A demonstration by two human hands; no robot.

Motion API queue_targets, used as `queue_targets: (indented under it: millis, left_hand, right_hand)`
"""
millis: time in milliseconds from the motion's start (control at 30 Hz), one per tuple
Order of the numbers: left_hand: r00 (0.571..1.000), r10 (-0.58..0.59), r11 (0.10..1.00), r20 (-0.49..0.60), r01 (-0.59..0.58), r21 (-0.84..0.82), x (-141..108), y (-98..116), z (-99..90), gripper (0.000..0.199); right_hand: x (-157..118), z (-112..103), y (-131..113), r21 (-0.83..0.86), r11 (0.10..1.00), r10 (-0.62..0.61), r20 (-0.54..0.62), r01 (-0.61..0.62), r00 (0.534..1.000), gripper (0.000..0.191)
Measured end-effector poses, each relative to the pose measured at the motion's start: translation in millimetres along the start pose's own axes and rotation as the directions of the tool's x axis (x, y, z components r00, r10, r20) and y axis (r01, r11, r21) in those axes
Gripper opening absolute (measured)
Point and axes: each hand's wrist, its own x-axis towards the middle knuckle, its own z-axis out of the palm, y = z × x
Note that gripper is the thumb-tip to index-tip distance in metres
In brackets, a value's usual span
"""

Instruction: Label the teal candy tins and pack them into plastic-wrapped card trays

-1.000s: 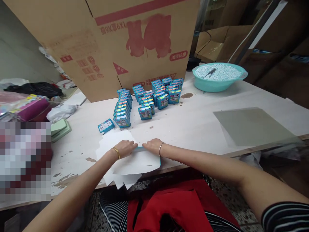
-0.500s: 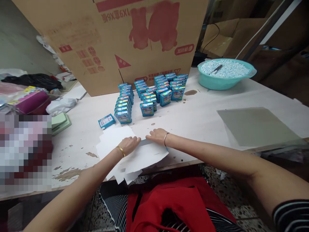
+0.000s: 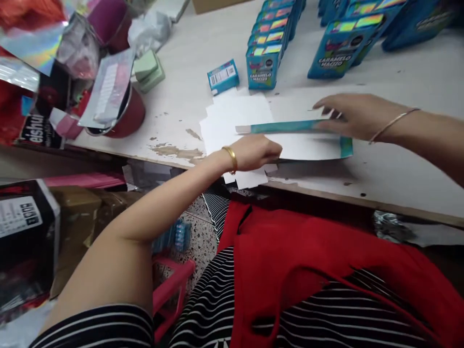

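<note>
A white cardboard sheet (image 3: pixel 308 147) with teal folded edges lies in front of me, its far edge standing up. My left hand (image 3: pixel 259 152), with a gold bangle at the wrist, is closed on its near left part. At the sheet's right part is my right hand (image 3: pixel 337 113), fingers apart, thumb by the raised teal edge. Under and left of the sheet lie more white cut-out sheets (image 3: pixel 235 113). Beyond them a small blue box (image 3: pixel 224 77) lies flat beside a row of upright blue boxes (image 3: pixel 263 67). Another upright blue box (image 3: pixel 337 50) stands farther right.
A red bucket (image 3: pixel 136 113) with packets on top stands at the left table edge, near a light green object (image 3: pixel 148 70) and a crumpled white bag (image 3: pixel 150 29). Below the table are a black and white box (image 3: pixel 27 241) and a pink stool (image 3: pixel 174 285).
The view has swung down and left. My right hand has lifted and its fingers have spread. The sheet's far edge now stands up, showing teal, and my left hand is at its near side.
</note>
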Motion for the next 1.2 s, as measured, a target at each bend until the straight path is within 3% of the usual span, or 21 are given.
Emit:
queue_targets:
  millis: [67,100,133,167,233,367,433,500,567,667,833,1000,1200]
  left_hand:
    - [1.000,-0.023,0.997,0.018,0.024,-0.070,12,-9,-0.9,0.021]
    - [0.999,-0.035,0.993,0.041,0.040,-0.114,18,-14,-2.5,0.019]
    - [0.997,-0.048,0.986,0.061,0.057,-0.154,23,-18,-3.7,0.019]
    - [0.996,-0.061,0.981,0.069,0.073,-0.181,28,-22,-4.0,0.019]
    - [0.995,-0.089,0.980,0.035,0.093,-0.173,32,-25,-0.3,0.021]
    - [0.989,-0.019,0.992,-0.147,0.037,0.120,17,-14,18.6,0.023]
    - [0.977,0.062,0.961,-0.205,-0.003,0.278,3,-4,27.8,0.029]
    - [0.970,0.022,0.932,-0.240,0.067,0.355,-7,2,35.2,0.028]
    - [0.971,-0.056,0.922,-0.234,0.141,0.360,-9,1,39.7,0.028]
    - [0.963,-0.150,0.945,-0.223,0.206,0.254,-1,-8,36.7,0.025]
    - [0.974,-0.184,0.982,-0.128,0.179,-0.056,14,-26,14.7,0.018]
    - [0.980,-0.165,0.926,0.112,0.193,-0.324,27,-46,-0.5,0.019]
    - [0.952,-0.034,0.765,0.303,0.220,-0.606,39,-58,-14.0,0.025]
  right_hand:
    - [-25,-10,-18,0.107,0.989,-0.070,-0.253,0.100,0.965,0.075]
    - [-39,-11,-29,0.106,0.981,-0.123,-0.322,0.165,0.939,0.076]
    - [-52,-9,-39,0.064,0.973,-0.190,-0.329,0.222,0.925,0.077]
    - [-64,-4,-47,0.022,0.974,-0.214,-0.265,0.227,0.940,0.074]
    - [-80,15,-55,-0.034,0.980,-0.197,-0.209,0.194,0.958,0.060]
    - [-83,51,-51,-0.103,0.987,-0.140,-0.208,0.121,0.968,0.041]
    - [-79,53,-50,-0.182,0.981,-0.110,-0.229,0.068,0.967,0.037]
    - [-75,49,-51,-0.244,0.970,-0.078,-0.229,0.021,0.970,0.035]
    - [-70,43,-51,-0.241,0.967,-0.122,-0.177,0.077,0.977,0.034]
    - [-64,37,-48,-0.194,0.977,-0.123,-0.184,0.086,0.975,0.023]
    - [-60,31,-47,-0.152,0.988,-0.037,-0.179,0.010,0.983,0.022]
    - [-50,16,-48,-0.147,0.989,0.020,0.028,-0.016,0.999,0.025]
    - [-35,-10,-47,-0.111,0.993,0.070,0.289,-0.040,0.955,0.036]
